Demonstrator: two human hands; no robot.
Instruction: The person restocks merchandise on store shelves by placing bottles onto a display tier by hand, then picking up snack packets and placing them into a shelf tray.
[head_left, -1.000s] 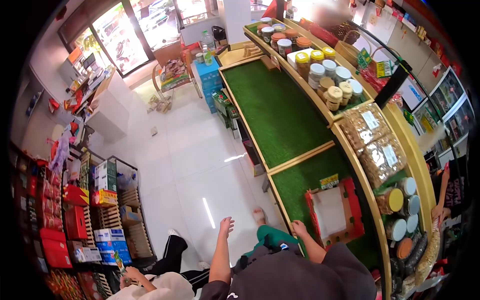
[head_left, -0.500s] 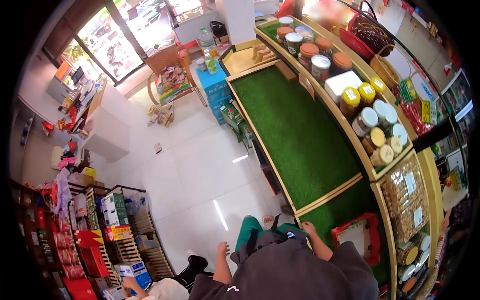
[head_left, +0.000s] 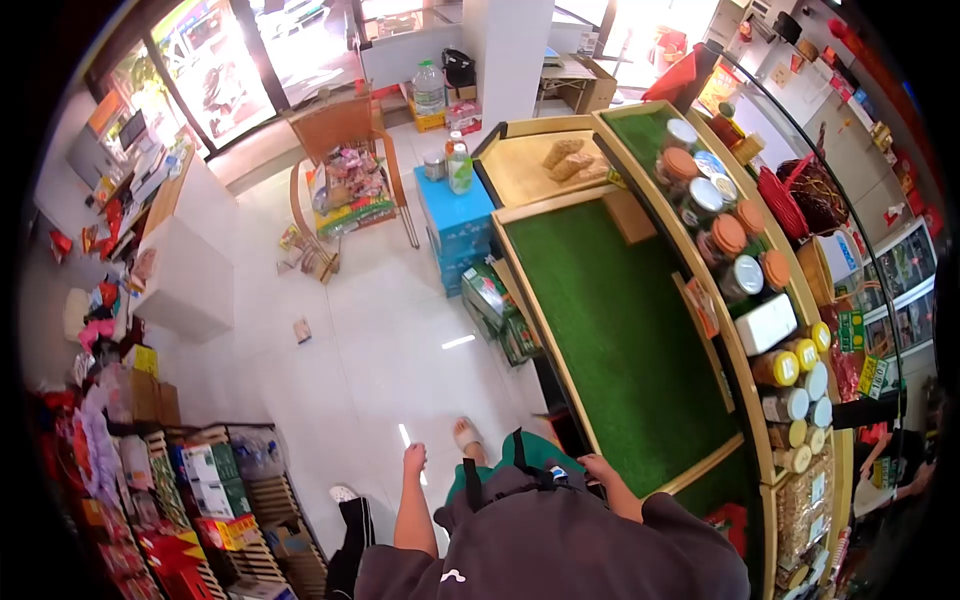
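My left hand [head_left: 414,459] hangs over the tiled floor, away from my body, with its fingers curled in and nothing seen in them. Close to my waist, my right hand [head_left: 597,469] is bent with its fingers curled. A small dark patch shows under it, and I cannot make out whether it is held. The nearest thing to that hand is the wooden rim of the display stand [head_left: 566,372], lined with green artificial turf [head_left: 625,330]. Behind the turf, jars with orange lids [head_left: 729,234] and yellow-lidded jars [head_left: 776,368] line a raised shelf.
Ahead on the left stands a wooden chair [head_left: 338,125] piled with packets. Blue boxes [head_left: 455,225] bearing bottles stand by the stand's corner. Green cartons [head_left: 490,300] sit on the floor beside it. Slatted racks [head_left: 270,490] with goods are at lower left. Another person's leg [head_left: 352,545] shows beside me.
The view has shifted forward along the stand and turned slightly. My left hand has gone from loosely spread fingers to a curled shape. The red-framed box is now mostly hidden by my body.
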